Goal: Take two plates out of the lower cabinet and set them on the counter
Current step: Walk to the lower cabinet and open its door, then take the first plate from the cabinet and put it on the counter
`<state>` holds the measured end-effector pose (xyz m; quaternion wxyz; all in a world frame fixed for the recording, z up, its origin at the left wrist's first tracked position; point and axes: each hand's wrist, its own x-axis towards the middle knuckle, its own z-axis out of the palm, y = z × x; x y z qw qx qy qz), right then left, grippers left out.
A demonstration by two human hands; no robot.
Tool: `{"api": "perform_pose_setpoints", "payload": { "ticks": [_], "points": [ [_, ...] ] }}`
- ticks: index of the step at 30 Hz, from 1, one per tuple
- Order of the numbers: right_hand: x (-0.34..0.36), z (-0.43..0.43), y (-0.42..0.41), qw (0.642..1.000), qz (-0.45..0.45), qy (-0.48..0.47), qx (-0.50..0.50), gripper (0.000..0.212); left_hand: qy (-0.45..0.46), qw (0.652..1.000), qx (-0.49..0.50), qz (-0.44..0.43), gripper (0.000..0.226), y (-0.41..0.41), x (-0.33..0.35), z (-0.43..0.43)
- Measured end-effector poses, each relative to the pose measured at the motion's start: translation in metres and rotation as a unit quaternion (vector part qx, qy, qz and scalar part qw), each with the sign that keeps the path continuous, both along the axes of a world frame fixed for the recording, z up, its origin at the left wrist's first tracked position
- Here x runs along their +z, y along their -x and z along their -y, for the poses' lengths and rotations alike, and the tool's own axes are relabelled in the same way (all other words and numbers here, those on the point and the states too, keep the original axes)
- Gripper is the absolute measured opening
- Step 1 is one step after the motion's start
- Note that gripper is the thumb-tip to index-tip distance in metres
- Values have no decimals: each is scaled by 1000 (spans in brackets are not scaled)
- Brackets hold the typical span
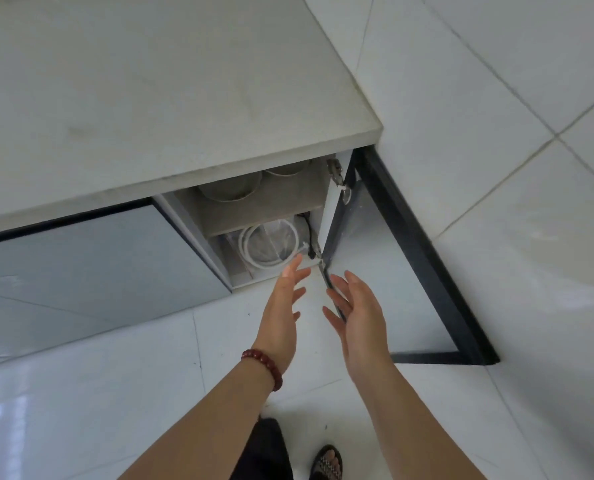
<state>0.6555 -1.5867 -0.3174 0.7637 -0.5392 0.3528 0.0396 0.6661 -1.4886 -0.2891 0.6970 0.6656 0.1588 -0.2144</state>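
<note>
White plates (269, 244) lie stacked on the lower cabinet's bottom shelf (235, 268) behind the open door (375, 271), and both empty, spread-fingered hands, left hand (283, 306) and right hand (356, 315), should take opposite rims before lifting toward the counter (132, 98)

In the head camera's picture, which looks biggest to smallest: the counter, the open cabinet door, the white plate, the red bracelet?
1. counter
2. open cabinet door
3. white plate, farther off, so unsure
4. red bracelet

Left hand (281, 306) and right hand (356, 313) outstretched, empty, fingers spread.
</note>
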Motion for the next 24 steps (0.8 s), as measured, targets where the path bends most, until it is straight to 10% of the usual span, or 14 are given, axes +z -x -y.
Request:
{"api": "perform_pose_setpoints", "payload": {
  "ticks": [24],
  "points": [
    [-152,-85,-169,998,45,-28,35,21,3,994,45,98,37,-150,-156,-90]
  ]
}}
